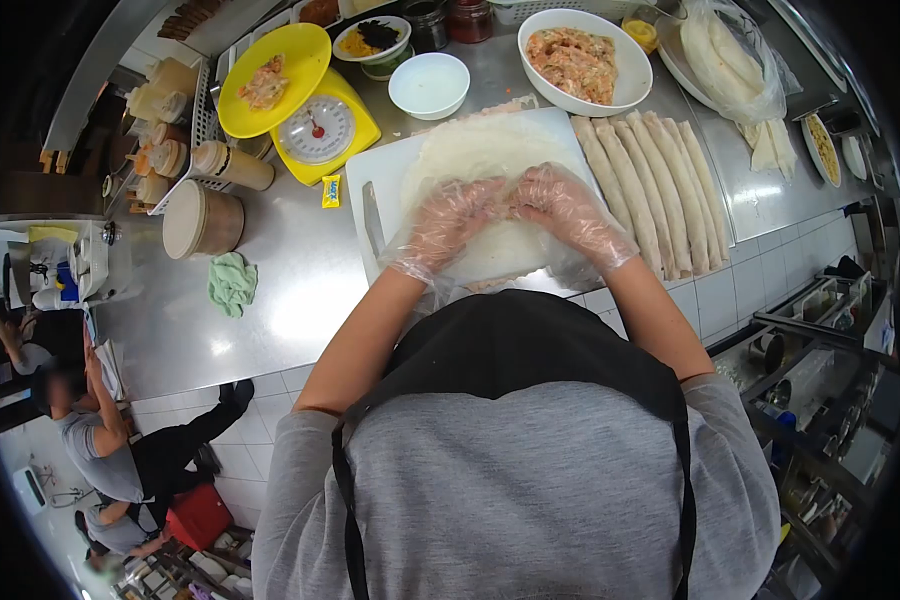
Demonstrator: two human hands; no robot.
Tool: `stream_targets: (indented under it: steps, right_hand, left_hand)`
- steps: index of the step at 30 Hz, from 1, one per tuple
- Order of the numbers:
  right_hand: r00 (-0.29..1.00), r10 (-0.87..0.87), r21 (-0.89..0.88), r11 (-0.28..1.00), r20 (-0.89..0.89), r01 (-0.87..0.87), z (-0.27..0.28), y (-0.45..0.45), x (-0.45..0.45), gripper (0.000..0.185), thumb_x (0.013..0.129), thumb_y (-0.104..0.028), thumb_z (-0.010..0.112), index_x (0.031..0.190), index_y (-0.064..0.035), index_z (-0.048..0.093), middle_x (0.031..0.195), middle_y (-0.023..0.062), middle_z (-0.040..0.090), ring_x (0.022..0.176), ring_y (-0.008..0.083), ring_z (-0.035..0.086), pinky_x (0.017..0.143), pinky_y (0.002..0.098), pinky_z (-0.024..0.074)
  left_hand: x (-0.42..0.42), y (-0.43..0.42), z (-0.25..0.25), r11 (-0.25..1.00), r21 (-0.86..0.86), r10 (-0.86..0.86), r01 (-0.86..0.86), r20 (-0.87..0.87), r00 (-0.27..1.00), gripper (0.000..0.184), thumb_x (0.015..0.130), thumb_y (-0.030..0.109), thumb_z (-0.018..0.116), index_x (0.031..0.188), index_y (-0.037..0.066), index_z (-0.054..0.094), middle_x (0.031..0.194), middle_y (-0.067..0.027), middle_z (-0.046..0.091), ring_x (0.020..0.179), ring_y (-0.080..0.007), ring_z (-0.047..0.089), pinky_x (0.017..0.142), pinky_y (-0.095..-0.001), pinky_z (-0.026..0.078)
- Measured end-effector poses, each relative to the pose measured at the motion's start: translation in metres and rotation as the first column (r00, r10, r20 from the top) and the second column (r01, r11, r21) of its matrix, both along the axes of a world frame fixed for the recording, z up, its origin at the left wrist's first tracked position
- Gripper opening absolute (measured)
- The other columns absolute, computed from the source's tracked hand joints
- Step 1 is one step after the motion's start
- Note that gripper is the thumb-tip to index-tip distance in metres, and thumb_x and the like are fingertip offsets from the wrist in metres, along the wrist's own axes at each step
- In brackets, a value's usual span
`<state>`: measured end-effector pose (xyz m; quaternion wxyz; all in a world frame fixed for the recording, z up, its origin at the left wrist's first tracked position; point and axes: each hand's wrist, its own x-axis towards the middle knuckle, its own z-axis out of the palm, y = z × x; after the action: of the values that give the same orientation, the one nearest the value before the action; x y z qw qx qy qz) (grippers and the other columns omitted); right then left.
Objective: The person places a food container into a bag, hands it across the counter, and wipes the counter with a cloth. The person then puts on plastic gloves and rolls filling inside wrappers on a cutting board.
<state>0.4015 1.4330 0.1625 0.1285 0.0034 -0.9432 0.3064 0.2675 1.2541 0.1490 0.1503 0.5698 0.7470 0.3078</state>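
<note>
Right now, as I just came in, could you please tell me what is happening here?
The person's gloved left hand and right hand meet over a thin white sheet on the cutting board; what the fingers pinch is unclear. Long pale rolls lie side by side to the right. Beyond are a bowl of pinkish mixture and a yellow scale.

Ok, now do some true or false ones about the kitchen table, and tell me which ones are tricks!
1. The left hand and the right hand both wear clear gloves. True.
2. The big white bowl has nothing in it. False: the big white bowl holds orange-pink filling.
3. A yellow plate sits on the yellow scale. True.
4. The green cloth is on the cutting board. False: the green cloth lies crumpled on the metal table.
5. The long pale rolls lie side by side. True.
</note>
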Motion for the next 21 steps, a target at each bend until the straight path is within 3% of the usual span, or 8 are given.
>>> stream_targets:
  steps: [1,3,7,9,14,17,19,21]
  right_hand:
    - [0.999,0.023,-0.035,0.999,0.043,-0.022,0.005,0.003,0.001,0.023,0.071,-0.017,0.071,0.091,-0.0073,0.064,0.091,0.0084,0.06,0.092,0.0284,0.056,0.083,0.0378,0.0448]
    - [0.995,-0.086,-0.148,0.986,-0.055,0.077,0.022,0.009,0.009,0.026,0.07,-0.018,0.073,0.092,-0.0074,0.064,0.092,0.0088,0.06,0.091,0.0284,0.056,0.083,0.0377,0.0448]
    - [0.974,-0.21,-0.235,0.954,-0.08,0.186,0.023,0.025,0.02,0.034,0.065,-0.022,0.076,0.095,-0.0082,0.065,0.092,0.0098,0.06,0.091,0.0288,0.056,0.083,0.0388,0.0442]
    - [0.99,-0.13,-0.104,0.987,-0.049,0.124,0.016,0.015,0.015,0.036,0.065,-0.023,0.076,0.096,-0.0079,0.065,0.092,0.0099,0.06,0.091,0.0291,0.055,0.083,0.0394,0.0438]
    - [0.992,-0.098,0.131,0.986,-0.077,0.107,-0.016,0.004,0.008,0.042,0.065,-0.027,0.076,0.1,-0.0071,0.064,0.095,0.01,0.058,0.092,0.0301,0.054,0.083,0.0412,0.0429]
    - [1.0,0.004,0.021,1.0,0.021,-0.004,0.005,0.017,0.017,0.04,0.068,-0.025,0.075,0.102,-0.0073,0.063,0.098,0.0092,0.058,0.093,0.0298,0.054,0.084,0.041,0.0429]
    - [0.966,-0.221,-0.27,0.946,-0.13,0.18,0.022,0.021,0.027,0.032,0.072,-0.021,0.073,0.099,-0.0068,0.064,0.099,0.0099,0.058,0.094,0.0288,0.055,0.083,0.0397,0.0432]
    - [0.952,-0.299,-0.349,0.901,-0.063,0.259,0.023,0.032,0.036,0.022,0.075,-0.017,0.07,0.094,-0.0057,0.065,0.096,0.01,0.06,0.093,0.0261,0.056,0.083,0.0377,0.0439]
  left_hand:
    - [-0.002,0.0,0.0,1.0,0.0,-0.005,0.005,0.0,1.0,0.058,0.077,0.017,0.072,0.129,0.012,0.049,0.119,-0.0105,0.057,0.11,-0.0231,0.054,0.091,-0.0361,0.044]
    - [-0.007,-0.002,0.002,0.994,-0.076,0.106,-0.081,0.409,0.906,0.065,0.075,0.015,0.074,0.133,0.012,0.045,0.116,-0.0126,0.059,0.111,-0.0242,0.052,0.091,-0.0363,0.044]
    - [0.003,-0.002,0.013,0.963,0.228,0.065,-0.144,0.321,0.945,0.074,0.072,0.01,0.074,0.138,0.013,0.039,0.112,-0.0146,0.06,0.109,-0.025,0.053,0.094,-0.0356,0.043]
    - [0.01,0.005,0.021,0.991,0.09,0.096,-0.103,0.08,0.992,0.086,0.07,0.008,0.075,0.143,0.014,0.029,0.112,-0.0135,0.061,0.112,-0.0265,0.051,0.098,-0.0372,0.039]
    - [0.002,0.017,-0.008,0.988,-0.127,0.091,-0.085,0.04,0.995,0.093,0.067,0.017,0.078,0.144,0.013,0.026,0.117,-0.0105,0.06,0.115,-0.0282,0.049,0.104,-0.0392,0.032]
    - [0.003,0.014,0.006,0.998,-0.026,0.051,-0.052,-0.036,0.998,0.089,0.067,0.021,0.078,0.142,0.013,0.031,0.114,-0.0093,0.062,0.112,-0.0274,0.05,0.105,-0.0403,0.029]
    - [0.005,0.014,0.024,0.996,0.085,0.028,-0.026,-0.026,0.999,0.085,0.068,0.022,0.078,0.14,0.013,0.035,0.111,-0.0091,0.064,0.11,-0.0263,0.051,0.105,-0.0403,0.028]
    - [0.005,0.014,0.031,0.994,0.09,0.045,-0.056,0.112,0.993,0.078,0.072,0.024,0.075,0.139,0.011,0.037,0.11,-0.0085,0.064,0.111,-0.0247,0.05,0.104,-0.0402,0.029]
